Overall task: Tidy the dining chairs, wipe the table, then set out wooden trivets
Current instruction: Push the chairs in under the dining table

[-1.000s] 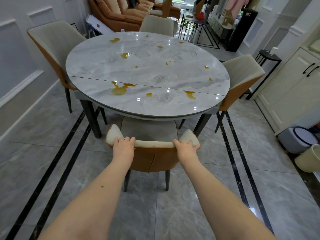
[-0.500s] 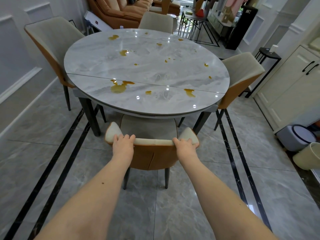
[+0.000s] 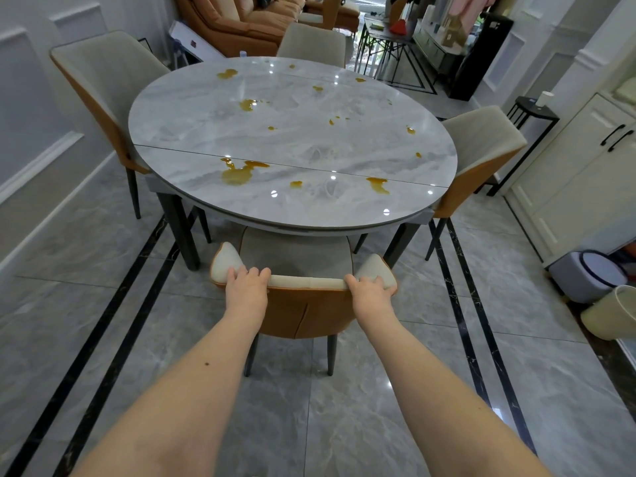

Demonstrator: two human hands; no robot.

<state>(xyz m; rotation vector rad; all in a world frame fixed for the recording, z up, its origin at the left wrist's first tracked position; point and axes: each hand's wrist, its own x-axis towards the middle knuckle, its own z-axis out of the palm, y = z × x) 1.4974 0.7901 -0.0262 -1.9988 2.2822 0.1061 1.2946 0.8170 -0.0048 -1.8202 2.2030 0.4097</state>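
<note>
Both arms are stretched out, and the left hand [image 3: 246, 287] has its fingers curled over the cream top edge of the near dining chair [image 3: 303, 309], gripping it. The right hand [image 3: 370, 290] grips the same backrest towards its other end. The chair's seat is tucked partly under the round marble desk [image 3: 292, 139], backrest just clear of the rim. Amber spills [image 3: 237, 173] dot the desk top, the biggest near the front. Three more chairs stand around it: left chair [image 3: 103, 84], right chair [image 3: 481, 146], far chair [image 3: 311, 43]. No trivets in sight.
</note>
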